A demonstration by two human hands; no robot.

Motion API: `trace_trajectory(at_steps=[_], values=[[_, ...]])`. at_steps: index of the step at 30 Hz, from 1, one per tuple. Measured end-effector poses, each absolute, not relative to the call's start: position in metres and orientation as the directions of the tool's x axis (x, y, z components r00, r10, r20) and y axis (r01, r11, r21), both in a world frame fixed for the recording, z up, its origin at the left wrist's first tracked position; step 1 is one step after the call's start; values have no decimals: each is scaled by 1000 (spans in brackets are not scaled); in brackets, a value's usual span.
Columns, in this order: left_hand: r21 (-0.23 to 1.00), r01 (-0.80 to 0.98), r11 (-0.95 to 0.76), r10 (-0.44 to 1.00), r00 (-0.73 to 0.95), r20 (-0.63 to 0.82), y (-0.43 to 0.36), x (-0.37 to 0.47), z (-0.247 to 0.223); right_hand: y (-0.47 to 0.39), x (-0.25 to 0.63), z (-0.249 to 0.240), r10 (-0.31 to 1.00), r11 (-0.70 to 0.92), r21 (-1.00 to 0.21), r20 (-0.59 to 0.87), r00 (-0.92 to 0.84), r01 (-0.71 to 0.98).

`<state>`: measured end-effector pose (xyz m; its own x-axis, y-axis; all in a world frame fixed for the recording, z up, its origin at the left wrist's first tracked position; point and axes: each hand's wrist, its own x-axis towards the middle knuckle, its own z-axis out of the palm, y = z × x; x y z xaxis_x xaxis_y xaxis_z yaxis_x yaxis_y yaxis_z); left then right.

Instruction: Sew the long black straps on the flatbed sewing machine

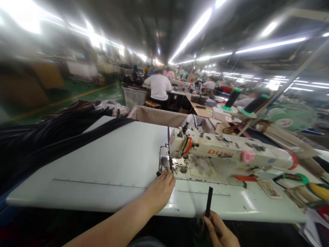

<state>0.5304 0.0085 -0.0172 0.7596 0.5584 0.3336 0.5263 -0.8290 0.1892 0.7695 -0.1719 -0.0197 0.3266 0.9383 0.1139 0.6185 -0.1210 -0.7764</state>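
My left hand (pixel 163 187) rests on the white table just in front of the sewing machine's needle area, its fingers pressed together on a narrow black strip (pixel 168 137) that runs back past the machine head. My right hand (pixel 221 230) is at the table's front edge, pinching a short black strip (pixel 209 200) that points upward. The white sewing machine (pixel 231 151) stands right of my left hand, with a metal plate (pixel 164 159) under its needle end. What lies under my left fingertips is hidden.
Long black strips (pixel 64 140) lie in a heap over the table's left side. Behind the table (pixel 110 154) is a fabric-lined bin (pixel 154 116). Two thread cones (pixel 232 99) and a green fan (pixel 290 116) stand at right. A person in white (pixel 158 85) sits further back.
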Motion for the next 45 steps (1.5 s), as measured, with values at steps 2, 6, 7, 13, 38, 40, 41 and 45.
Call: trace_trajectory(at_steps=[2,6,7,13,38,40,41,45], values=[[217,531,-819,574,763,298,9,529,-16,-171,763,-15,937,-114,-779,122,327,617],[271,559,-783,620,731,284,13,528,-18,-170,755,-11,946,-122,-780,97,311,613],[284,564,-775,631,720,291,15,528,-19,-170,753,-11,944,-117,-781,104,312,614],[404,597,-694,711,659,247,32,529,-10,-168,743,-12,955,-101,-779,99,280,619],[587,613,-529,819,549,164,113,528,-11,-145,701,-9,955,-136,-838,32,296,528],[583,625,-519,828,538,159,128,531,-12,-140,697,-11,960,-125,-827,38,276,548],[582,631,-514,831,535,154,136,532,-13,-137,694,-12,962,-120,-817,44,269,564],[575,656,-489,845,520,125,164,544,-15,-124,684,-11,972,-105,-772,54,229,627]])
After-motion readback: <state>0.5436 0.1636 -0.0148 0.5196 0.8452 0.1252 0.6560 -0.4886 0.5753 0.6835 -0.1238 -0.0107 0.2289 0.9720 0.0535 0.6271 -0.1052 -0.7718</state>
